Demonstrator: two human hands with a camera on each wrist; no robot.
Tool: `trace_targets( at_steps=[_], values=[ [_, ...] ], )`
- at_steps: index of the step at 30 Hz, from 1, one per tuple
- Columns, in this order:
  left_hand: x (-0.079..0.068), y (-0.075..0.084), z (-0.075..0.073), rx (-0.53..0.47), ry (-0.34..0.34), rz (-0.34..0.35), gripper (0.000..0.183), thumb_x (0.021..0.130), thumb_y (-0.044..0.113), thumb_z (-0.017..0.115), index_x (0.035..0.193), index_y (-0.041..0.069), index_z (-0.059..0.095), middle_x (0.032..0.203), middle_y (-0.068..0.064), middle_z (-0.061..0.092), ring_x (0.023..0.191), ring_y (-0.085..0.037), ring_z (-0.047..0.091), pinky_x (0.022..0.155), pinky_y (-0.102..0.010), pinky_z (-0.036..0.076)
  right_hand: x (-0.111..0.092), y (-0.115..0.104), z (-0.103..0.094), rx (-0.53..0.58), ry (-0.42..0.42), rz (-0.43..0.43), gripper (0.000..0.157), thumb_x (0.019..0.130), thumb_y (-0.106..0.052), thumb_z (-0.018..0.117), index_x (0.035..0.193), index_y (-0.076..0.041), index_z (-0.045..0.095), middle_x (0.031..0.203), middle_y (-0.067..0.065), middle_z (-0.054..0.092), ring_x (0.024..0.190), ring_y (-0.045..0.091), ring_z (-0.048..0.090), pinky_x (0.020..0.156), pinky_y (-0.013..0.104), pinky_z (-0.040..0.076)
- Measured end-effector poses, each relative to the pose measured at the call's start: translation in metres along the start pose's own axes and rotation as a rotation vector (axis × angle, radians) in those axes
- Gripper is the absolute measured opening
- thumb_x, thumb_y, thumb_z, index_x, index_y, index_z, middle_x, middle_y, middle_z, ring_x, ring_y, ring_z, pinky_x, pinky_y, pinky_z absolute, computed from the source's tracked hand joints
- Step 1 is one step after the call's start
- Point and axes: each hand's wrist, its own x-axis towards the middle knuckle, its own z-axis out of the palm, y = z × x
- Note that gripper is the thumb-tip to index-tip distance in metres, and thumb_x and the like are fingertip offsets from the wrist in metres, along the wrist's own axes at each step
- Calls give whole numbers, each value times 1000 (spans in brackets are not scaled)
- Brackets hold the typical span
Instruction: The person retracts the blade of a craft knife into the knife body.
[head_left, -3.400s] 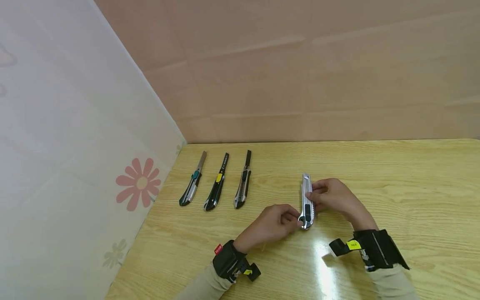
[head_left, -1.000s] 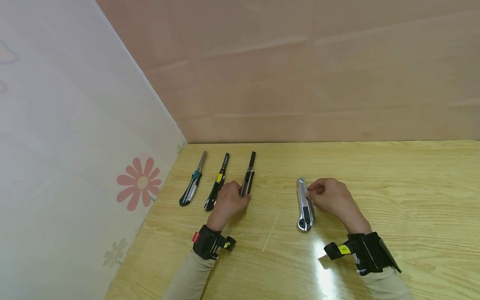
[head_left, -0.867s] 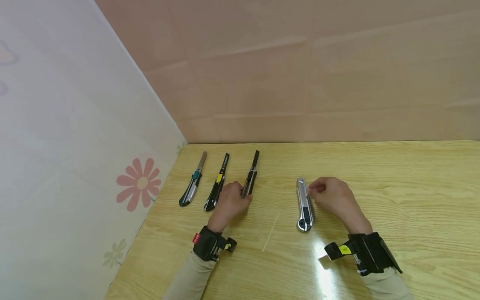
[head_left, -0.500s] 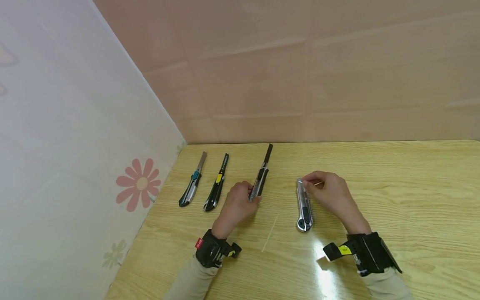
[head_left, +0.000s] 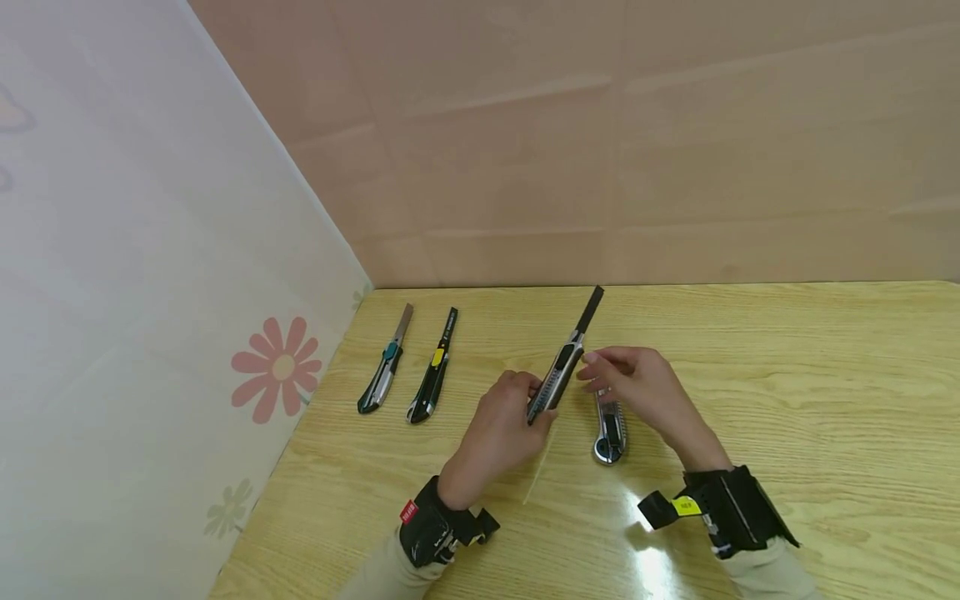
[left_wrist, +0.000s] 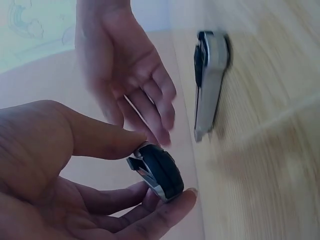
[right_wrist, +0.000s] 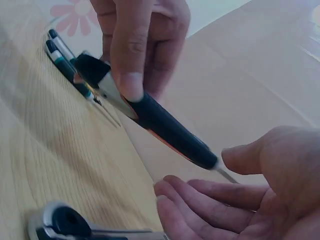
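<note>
My left hand point(head_left: 498, 433) pinches a utility knife point(head_left: 558, 379) with a grey-and-black handle between thumb and fingers. Its dark blade is extended and points up to the right, and the knife is raised off the table. Beside its front end is my right hand point(head_left: 645, 392), fingers loosely bent and holding nothing; in the right wrist view the thumb and fingers point(right_wrist: 210, 205) lie around the blade end without a visible grip. Below the right hand lies a silver utility knife point(head_left: 611, 437), its upper part partly covered by the fingers.
Two more utility knives lie at the left on the wooden table point(head_left: 825, 400): one with a teal slider point(head_left: 386, 367), one black with a yellow slider point(head_left: 433, 375). A pale wall point(head_left: 150, 292) with flower prints stands left, a brownish backdrop point(head_left: 562, 150) behind.
The silver knife was set down on the table. My left hand took the third knife from the row and carried it right and up, while my right hand moved slightly left toward it.
</note>
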Motion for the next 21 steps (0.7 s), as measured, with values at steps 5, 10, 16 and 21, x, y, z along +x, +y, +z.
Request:
trace_targets(
  at_steps=[5,10,16,21],
  values=[
    [-5,7,2,-8,14,52,35,89,18,81,115,1,68,98,-4,62,71,-9,51,57,-20,41,1,-2,6,91,-13,44,49,107,-36,57,126,9,63,107,21,74,94,33,75,75,43,63],
    [-7,10,5,-8,35,66,38,85,19,83,115,2,68,100,-3,64,71,-7,50,59,-20,41,-1,-8,9,185,-7,36,43,108,-29,57,120,11,63,103,22,75,89,25,76,77,46,62],
    [-6,9,6,-49,13,33,43,83,19,86,117,4,62,104,-4,62,73,-7,51,60,-19,43,-3,-13,10,274,-16,37,43,107,-24,59,127,13,60,106,23,74,92,25,76,80,43,62],
    [-3,5,8,-164,-38,9,46,85,19,86,118,5,57,105,-2,59,82,-9,55,67,-20,48,-3,-15,11,295,-2,56,48,106,-29,61,133,10,59,114,21,73,97,24,75,83,41,61]
  ],
)
